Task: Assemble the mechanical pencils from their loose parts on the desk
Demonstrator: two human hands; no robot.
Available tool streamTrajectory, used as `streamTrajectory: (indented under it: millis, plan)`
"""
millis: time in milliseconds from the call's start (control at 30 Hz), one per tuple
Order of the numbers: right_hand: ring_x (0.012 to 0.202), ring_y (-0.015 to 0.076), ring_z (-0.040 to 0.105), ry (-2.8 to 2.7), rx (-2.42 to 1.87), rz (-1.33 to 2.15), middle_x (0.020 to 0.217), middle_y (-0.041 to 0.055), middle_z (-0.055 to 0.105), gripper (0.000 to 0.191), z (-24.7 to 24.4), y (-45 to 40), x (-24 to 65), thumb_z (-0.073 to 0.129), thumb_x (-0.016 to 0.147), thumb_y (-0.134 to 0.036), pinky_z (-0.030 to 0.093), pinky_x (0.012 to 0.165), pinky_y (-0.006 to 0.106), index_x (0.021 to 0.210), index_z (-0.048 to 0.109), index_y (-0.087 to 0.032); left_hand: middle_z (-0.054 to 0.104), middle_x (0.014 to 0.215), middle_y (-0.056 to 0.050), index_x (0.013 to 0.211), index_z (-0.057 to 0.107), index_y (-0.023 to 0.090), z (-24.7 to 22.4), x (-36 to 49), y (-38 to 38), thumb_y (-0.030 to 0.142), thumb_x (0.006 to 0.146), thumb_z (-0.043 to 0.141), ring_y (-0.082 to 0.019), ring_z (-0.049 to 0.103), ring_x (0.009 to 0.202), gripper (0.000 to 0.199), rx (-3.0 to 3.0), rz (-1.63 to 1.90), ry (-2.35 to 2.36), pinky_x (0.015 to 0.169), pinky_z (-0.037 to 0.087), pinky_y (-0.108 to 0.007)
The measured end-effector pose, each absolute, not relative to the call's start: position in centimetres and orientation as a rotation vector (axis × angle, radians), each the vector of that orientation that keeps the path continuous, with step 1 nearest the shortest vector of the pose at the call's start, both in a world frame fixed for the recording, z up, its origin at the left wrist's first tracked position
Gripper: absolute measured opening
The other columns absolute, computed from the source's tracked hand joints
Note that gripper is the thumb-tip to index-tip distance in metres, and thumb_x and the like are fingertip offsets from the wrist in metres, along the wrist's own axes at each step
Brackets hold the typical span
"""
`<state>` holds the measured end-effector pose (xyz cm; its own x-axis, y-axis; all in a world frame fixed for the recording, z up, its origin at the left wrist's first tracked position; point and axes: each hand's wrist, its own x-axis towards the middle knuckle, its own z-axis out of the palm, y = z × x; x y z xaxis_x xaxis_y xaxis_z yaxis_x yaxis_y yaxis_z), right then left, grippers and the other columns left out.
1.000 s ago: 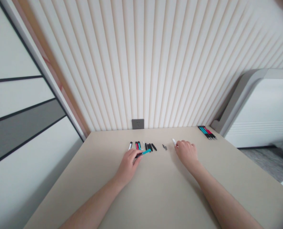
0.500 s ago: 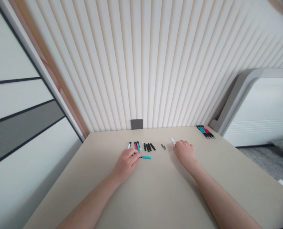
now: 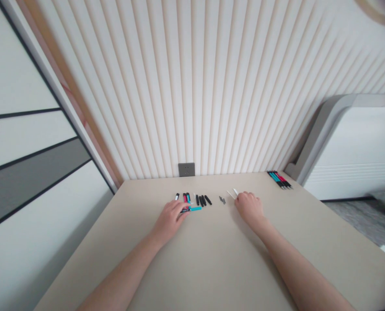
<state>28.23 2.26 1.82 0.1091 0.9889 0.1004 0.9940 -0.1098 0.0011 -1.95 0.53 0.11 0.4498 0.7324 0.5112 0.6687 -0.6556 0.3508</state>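
My left hand (image 3: 169,218) is closed on a pen barrel (image 3: 195,209), black at the hand and turquoise at the free end pointing right. Just beyond it lie more pen barrels with black ends: a white one (image 3: 177,196), a red one (image 3: 185,197) and a turquoise one (image 3: 188,197), partly covered by my fingers. My right hand (image 3: 249,206) has its fingers curled down at the table. A thin white stick (image 3: 230,195), like a pen refill, juts out from its fingertips toward the upper left. Beside it shows a second white piece (image 3: 235,191), its lower end hidden by the hand.
Several black grips (image 3: 201,200) lie in a row between the hands, with small grey pieces (image 3: 222,200) to their right. Assembled turquoise and red pens (image 3: 279,179) lie at the table's back right. A socket (image 3: 186,169) is on the ribbed wall behind the beige table (image 3: 208,263).
My left hand has shifted slightly left with the turquoise barrel, showing more of its black part. A thin white stick now protrudes from my right fingertips, where only one white piece showed before.
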Motion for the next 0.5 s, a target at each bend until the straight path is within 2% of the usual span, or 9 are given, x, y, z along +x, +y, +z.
streamTrajectory:
  millis: [267,500]
  plan:
    - [0.08,0.0167,0.061,-2.151,-1.559,0.328,0.084,0.004,0.068,0.024,2.5,1.9,27.1,0.046,0.094,-0.03,0.042,0.072,0.026,0.092,0.067,-0.019,0.064,0.095,-0.005,0.099,0.062,0.021,0.1,-2.0,0.7,0.026,0.092,0.054,-0.021,0.059,0.093,0.012,2.48,0.998,1.291,0.086,0.047,-0.038]
    - [0.087,0.0176,0.06,-2.206,-1.231,0.465,0.089,0.0038,0.07,0.021,2.7,1.4,26.5,0.05,0.094,-0.029,0.043,0.081,0.029,0.092,0.069,-0.02,0.063,0.093,-0.006,0.099,0.062,0.02,0.1,-2.0,0.7,0.025,0.092,0.053,-0.021,0.058,0.091,0.012,2.438,1.016,1.306,0.083,0.047,-0.036]
